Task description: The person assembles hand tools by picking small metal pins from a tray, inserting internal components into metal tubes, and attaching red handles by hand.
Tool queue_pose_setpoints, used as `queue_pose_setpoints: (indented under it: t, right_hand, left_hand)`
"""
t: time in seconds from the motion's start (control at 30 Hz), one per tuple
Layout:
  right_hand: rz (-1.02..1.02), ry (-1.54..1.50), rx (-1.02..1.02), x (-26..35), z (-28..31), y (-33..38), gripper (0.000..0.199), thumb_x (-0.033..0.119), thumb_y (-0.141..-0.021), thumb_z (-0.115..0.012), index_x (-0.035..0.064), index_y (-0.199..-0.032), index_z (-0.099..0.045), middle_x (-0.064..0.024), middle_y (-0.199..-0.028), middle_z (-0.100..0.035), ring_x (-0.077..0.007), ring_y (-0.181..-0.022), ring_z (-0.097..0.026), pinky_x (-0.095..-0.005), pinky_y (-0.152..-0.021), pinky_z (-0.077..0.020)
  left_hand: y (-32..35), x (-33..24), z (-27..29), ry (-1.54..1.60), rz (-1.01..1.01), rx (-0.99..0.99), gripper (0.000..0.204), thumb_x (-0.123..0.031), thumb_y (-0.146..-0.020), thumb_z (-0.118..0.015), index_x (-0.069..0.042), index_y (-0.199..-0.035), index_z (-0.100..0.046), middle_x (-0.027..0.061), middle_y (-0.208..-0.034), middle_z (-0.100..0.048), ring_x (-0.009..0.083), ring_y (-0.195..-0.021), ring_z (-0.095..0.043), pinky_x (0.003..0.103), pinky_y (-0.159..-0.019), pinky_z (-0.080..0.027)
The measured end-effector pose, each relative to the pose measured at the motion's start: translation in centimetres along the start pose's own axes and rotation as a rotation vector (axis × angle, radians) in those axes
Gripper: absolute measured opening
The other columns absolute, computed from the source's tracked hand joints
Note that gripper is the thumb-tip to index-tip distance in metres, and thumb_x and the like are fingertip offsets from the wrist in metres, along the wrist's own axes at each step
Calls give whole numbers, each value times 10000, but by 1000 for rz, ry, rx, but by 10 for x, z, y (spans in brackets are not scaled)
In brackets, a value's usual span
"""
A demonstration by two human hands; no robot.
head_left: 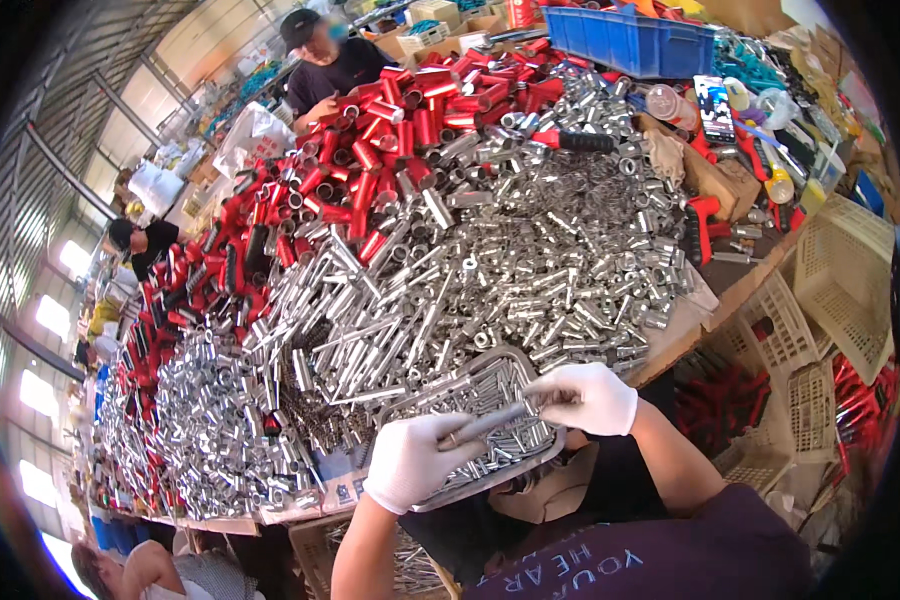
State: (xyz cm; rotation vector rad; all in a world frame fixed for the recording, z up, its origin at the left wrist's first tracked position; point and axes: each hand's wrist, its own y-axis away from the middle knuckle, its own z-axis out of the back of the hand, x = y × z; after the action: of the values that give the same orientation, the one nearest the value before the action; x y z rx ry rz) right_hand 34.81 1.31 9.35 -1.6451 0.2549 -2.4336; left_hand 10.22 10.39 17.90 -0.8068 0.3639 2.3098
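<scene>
Both gloved hands meet over a metal tray (530,455) near the table's near edge: left hand (410,462) fisted on a slim metal rod (485,424), right hand (587,397) pinching its far end; steel tubes (490,260) crowd beyond.

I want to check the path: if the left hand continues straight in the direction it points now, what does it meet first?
Probably the right hand: the left hand points up-right along the metal rod that both hold over the metal tray. Depth is unclear.
</scene>
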Motion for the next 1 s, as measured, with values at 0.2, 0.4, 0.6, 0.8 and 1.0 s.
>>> queue_pose_setpoints:
  t: [0.2,0.4,0.6,0.8,1.0]
  right_hand:
    - [-79,3,262,36,-47,-15,339,173,-840,-713,36,-1147,-667,-180,-1000,-699,-307,-932,-695,-379,-814,-538]
    - [-380,-144,88,41,-64,-18,360,136,-780,-727,-14,-1101,-669,-93,-814,-686,-104,-688,-613,-266,-660,-512]
    - [-148,163,-224,14,-100,-14,330,101,-752,-771,6,-1056,-685,-107,-790,-689,-147,-571,-594,-266,-554,-484]
    - [-58,272,-229,13,-107,-11,232,105,-766,-757,27,-979,-709,-103,-702,-656,-180,-518,-587,-288,-513,-474]
    - [-112,270,-222,18,-104,-15,174,91,-769,-751,34,-930,-718,-99,-691,-653,-173,-512,-590,-283,-506,-471]
  left_hand:
    - [24,3,-12,-332,-160,53,752,-407,-758,-768,-71,-1381,-513,141,-786,-680,308,-699,-688,408,-603,-537]
    - [26,42,5,-129,-191,28,519,-345,-793,-762,-85,-1225,-642,137,-819,-696,293,-710,-696,365,-605,-544]
    - [8,110,65,506,342,-569,390,-350,-908,-666,39,-933,-687,26,-637,-591,82,-523,-525,277,-473,-432]
    - [-5,161,105,707,467,-688,346,-385,-901,-691,-56,-811,-633,-51,-607,-502,30,-439,-428,202,-379,-293]
    - [-59,209,159,624,322,-955,349,-336,-860,-734,-8,-959,-667,37,-676,-642,51,-448,-492,216,-349,-347]
